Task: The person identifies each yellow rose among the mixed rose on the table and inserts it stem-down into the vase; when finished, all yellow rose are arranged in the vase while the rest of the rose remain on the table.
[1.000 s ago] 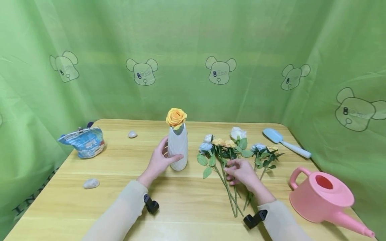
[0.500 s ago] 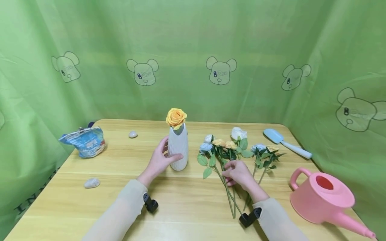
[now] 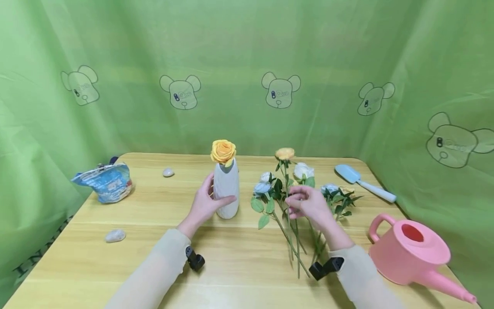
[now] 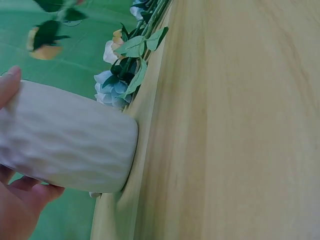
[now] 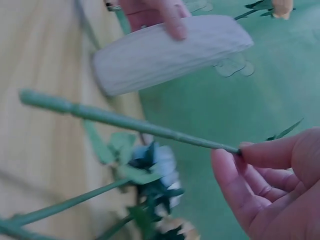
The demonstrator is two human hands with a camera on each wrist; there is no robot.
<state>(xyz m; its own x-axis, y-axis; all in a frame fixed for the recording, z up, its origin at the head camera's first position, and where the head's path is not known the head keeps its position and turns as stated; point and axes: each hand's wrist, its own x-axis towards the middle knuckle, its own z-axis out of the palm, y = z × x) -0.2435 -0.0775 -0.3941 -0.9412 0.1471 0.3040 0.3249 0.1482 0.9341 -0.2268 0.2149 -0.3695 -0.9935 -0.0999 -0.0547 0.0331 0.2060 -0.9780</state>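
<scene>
The right hand (image 3: 308,206) pinches a thin green flower stem (image 5: 140,127), its orange bloom (image 3: 284,153) raised at 3 o'clock of the white vase (image 3: 226,189), which the left hand (image 3: 204,204) grips. The stem seems light and stiff; mid-stem is the best hold.

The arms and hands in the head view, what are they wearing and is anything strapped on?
Both arms wear long, loose, pale beige sleeves ending at the wrists. The left hand and right hand are bare: no gloves, and no rings or watch show. A small black device is strapped under each wrist, left and right.
</scene>
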